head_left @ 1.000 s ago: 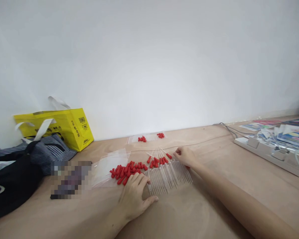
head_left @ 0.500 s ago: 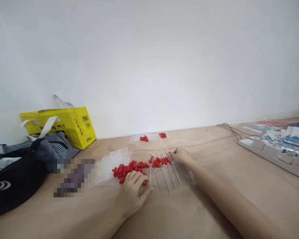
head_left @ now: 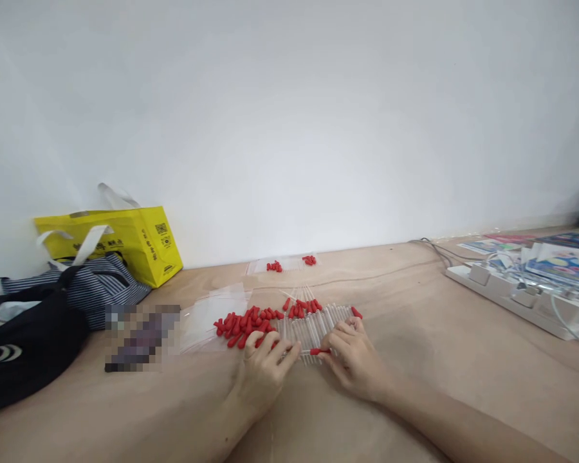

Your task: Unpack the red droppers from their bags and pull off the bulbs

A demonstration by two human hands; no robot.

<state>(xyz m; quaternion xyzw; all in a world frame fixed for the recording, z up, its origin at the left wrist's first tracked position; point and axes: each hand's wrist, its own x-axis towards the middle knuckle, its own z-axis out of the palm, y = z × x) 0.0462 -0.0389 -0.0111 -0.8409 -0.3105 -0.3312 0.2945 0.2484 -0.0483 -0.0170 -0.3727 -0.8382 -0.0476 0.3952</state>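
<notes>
My left hand [head_left: 266,366] pinches the end of a thin clear glass tube [head_left: 305,352] between thumb and fingers. My right hand [head_left: 354,357] grips a red rubber bulb [head_left: 319,352] at the tube's other end; how far the tube goes inside cannot be seen. Another red bulb [head_left: 356,313] shows just beyond the right fingers. Under and behind both hands lies a row of clear glass tubes [head_left: 294,331]. A heap of red rubber bulbs [head_left: 236,326] is beside my left hand. Several droppers with red bulbs [head_left: 305,308] lie behind the row, their thin tubes pointing away.
Clear zip bags [head_left: 217,315] lie left of the heap. Another bag with red-bulbed droppers [head_left: 289,263] is near the wall. At left are a yellow bag [head_left: 149,241], a striped bag [head_left: 96,289] and a black cap [head_left: 33,347]. A power strip [head_left: 506,299] with cables stands right.
My right hand has come back toward me from the far droppers with a red bulb, meeting the tube in my left hand. The left hand stays near the heap.
</notes>
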